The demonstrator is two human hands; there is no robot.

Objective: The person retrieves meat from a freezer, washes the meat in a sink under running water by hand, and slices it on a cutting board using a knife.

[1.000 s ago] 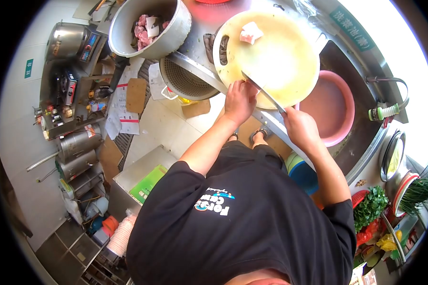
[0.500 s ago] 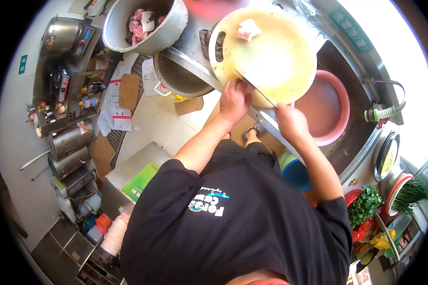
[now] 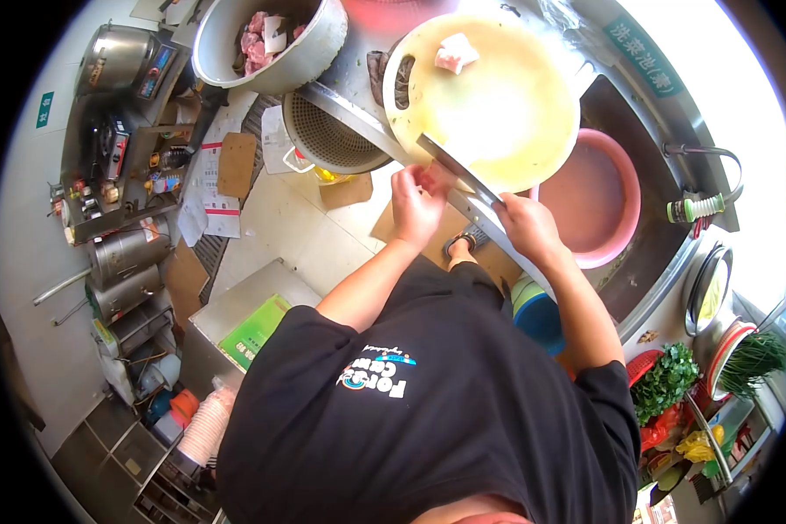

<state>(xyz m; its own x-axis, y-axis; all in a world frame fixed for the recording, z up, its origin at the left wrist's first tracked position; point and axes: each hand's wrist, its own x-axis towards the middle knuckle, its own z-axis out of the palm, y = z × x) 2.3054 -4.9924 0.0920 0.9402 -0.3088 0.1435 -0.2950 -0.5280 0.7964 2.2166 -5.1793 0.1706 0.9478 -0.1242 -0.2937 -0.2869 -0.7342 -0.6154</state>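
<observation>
A round yellowish cutting board (image 3: pixel 506 96) lies on the metal counter, with a chunk of pale pink meat (image 3: pixel 455 53) near its far left side. At the board's near edge my left hand (image 3: pixel 419 203) is closed on a piece of meat (image 3: pixel 438 177). My right hand (image 3: pixel 527 225) grips the handle of a knife (image 3: pixel 460 170). The blade slants up and left across the board's near edge, close to the held meat. Left of the board, a large metal pot (image 3: pixel 319 52) holds several chunks of meat (image 3: pixel 258 42).
A pink basin (image 3: pixel 627 210) of cloudy water stands in the sink (image 3: pixel 655 253) on the right. Below the pot is a perforated strainer (image 3: pixel 332 144). Leafy greens (image 3: pixel 666 384) lie at the lower right. A metal box (image 3: pixel 262 297) stands on the floor side, at left.
My left hand has drawn back toward me and slightly left, bringing its meat to the board's edge. The knife blade now shows its broad side. The view has shifted slightly.
</observation>
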